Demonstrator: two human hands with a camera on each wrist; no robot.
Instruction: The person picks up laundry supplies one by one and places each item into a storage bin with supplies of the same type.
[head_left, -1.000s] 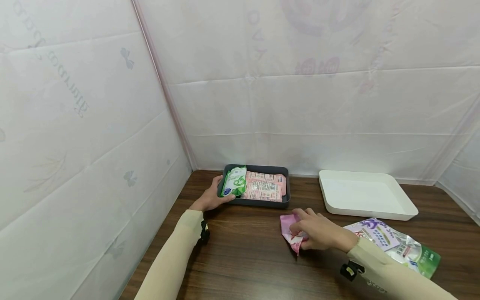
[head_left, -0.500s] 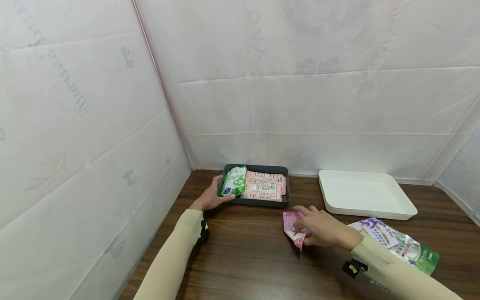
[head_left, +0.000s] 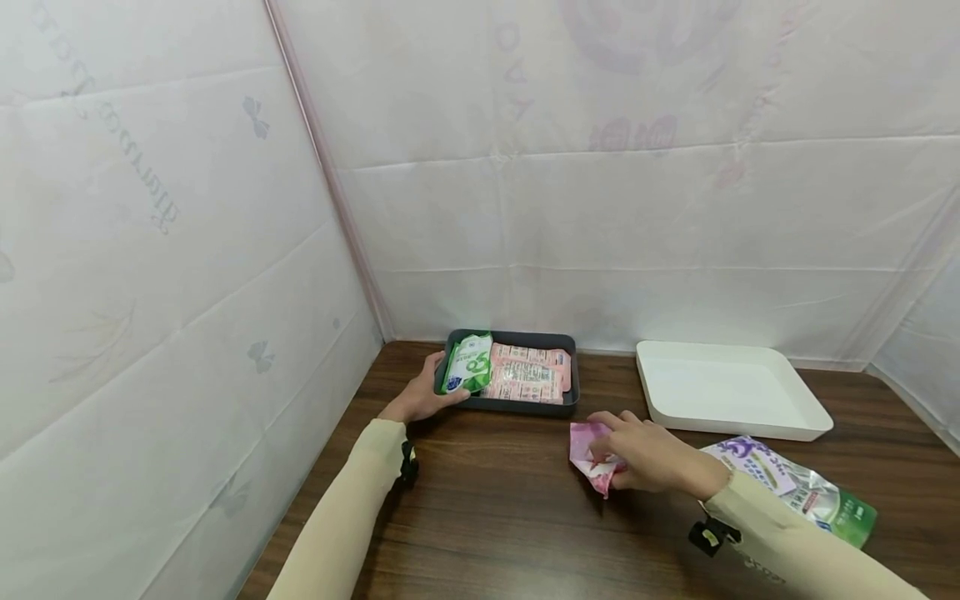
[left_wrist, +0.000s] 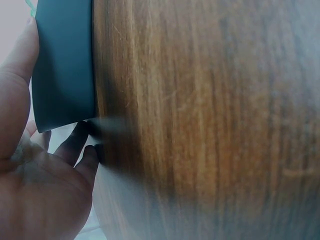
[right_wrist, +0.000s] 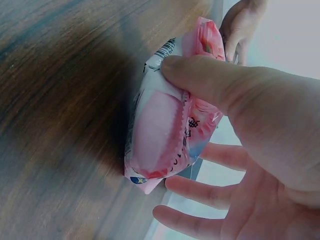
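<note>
My left hand point(head_left: 423, 393) grips the left front corner of a dark grey tray point(head_left: 517, 407), thumb along its front and fingers round the side. Inside that tray lie a green-and-white packet point(head_left: 471, 362) on the left and pale pink printed packets point(head_left: 527, 379) beside it. Between thumb and index finger of my right hand point(head_left: 651, 454) is a pink plastic packet point(head_left: 588, 454), held on edge close over the table. A crimped seam and a barcode show on this packet in the right wrist view. Its other fingers spread out behind the packet.
A shallow white tray point(head_left: 731, 392) stands at the back right. Near my right forearm, a purple-and-white packet point(head_left: 757, 467) overlaps a silver-and-green pouch point(head_left: 843, 512). White sheeting point(head_left: 600, 208) rises behind the wooden table point(head_left: 487, 508) and along its left side.
My right hand has shifted slightly to the right with the pink packet still pinched. The left hand and the dark tray stay in place.
</note>
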